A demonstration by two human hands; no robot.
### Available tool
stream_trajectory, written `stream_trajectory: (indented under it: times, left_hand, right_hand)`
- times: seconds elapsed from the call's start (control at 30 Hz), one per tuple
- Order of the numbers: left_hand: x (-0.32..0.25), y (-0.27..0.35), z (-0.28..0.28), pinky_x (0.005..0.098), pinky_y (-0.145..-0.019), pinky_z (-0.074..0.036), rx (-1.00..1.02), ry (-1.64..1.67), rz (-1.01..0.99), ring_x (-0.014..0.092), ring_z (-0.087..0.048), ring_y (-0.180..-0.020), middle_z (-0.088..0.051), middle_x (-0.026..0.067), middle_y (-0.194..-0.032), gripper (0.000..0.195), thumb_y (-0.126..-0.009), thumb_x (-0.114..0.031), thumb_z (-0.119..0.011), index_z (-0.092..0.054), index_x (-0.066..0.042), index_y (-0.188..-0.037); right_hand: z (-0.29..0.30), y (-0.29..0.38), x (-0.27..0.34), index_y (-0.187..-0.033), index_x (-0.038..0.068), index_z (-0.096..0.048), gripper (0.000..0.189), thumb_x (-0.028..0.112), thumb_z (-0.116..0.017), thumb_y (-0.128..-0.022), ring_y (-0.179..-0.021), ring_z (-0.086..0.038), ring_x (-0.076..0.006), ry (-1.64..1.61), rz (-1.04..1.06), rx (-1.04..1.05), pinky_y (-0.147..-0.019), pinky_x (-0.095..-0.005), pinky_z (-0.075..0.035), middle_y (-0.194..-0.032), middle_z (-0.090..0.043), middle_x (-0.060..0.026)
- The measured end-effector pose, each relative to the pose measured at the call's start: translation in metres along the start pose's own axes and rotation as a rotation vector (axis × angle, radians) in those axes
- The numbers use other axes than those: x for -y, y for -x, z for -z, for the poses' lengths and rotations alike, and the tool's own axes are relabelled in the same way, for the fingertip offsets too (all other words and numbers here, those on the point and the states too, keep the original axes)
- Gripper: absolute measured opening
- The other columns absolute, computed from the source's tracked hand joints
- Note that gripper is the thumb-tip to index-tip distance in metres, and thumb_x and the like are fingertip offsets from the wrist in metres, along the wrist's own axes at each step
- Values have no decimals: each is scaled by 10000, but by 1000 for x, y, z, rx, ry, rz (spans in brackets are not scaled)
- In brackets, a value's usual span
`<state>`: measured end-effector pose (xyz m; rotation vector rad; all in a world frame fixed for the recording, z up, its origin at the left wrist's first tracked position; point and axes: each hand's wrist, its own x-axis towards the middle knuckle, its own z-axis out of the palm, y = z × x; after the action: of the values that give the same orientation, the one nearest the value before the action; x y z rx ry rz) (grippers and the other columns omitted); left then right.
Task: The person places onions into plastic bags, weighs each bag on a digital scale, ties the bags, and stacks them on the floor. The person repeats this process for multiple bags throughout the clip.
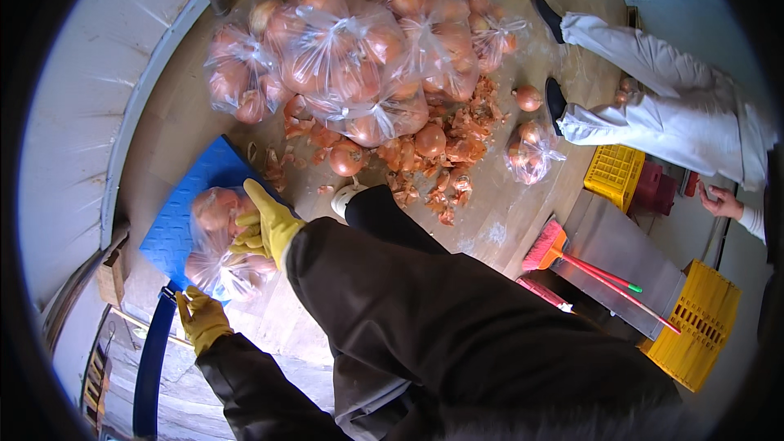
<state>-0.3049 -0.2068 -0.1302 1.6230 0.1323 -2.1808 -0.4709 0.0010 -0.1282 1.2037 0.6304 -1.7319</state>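
A clear plastic bag of onions lies on a blue textured platform, which looks like a floor scale with a blue post. Its gathered plastic end faces my left hand. My right hand, in a yellow rubber glove, is over the right side of this bag, index finger stretched out and the others bent; contact with the plastic is hard to tell. Beside the top of the post, just below the platform, my left hand wears the same kind of glove, fingers apart and holding nothing.
Tied bags of onions are heaped on the floor, with loose skins and onions alongside. A smaller bag lies near a person in white trousers. Yellow crates and a broom are at right.
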Motion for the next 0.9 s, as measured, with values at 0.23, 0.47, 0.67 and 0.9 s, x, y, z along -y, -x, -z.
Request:
stream_trajectory:
  times: [0.23,0.47,0.67,0.9]
  left_hand:
    - [124,236,-63,172,-369,-280,-23,-1144,-88,45,-407,-416,-528,2,-560,298,-876,-358,-617,-605,-83,-764]
    - [199,380,-86,210,-334,-334,519,-1601,46,108,-476,-367,-624,93,-682,296,-866,-306,-647,-579,-19,-840]
    - [308,461,-87,205,-350,-351,861,-1839,194,88,-524,-438,-606,42,-686,297,-886,-295,-629,-619,1,-911]
    - [483,451,-95,243,-318,-349,954,-1900,202,137,-545,-414,-594,53,-637,349,-877,-378,-618,-574,-38,-811]
  right_hand:
    - [-3,178,-23,-773,25,-634,679,691,-505,-809,-608,-572,-157,605,141,135,-556,-284,-493,-683,-593,-68]
    - [48,336,-7,-824,24,-641,528,549,-590,-850,-617,-565,-115,210,242,261,-536,-245,-429,-708,-607,-26]
    - [123,459,62,-1181,123,-573,418,447,-521,-922,-757,-601,-134,81,332,240,-641,-245,-469,-883,-628,-59]
    - [226,500,174,-1083,-40,-596,546,472,-535,-900,-680,-649,-243,-211,531,173,-590,-342,-530,-822,-652,-151]
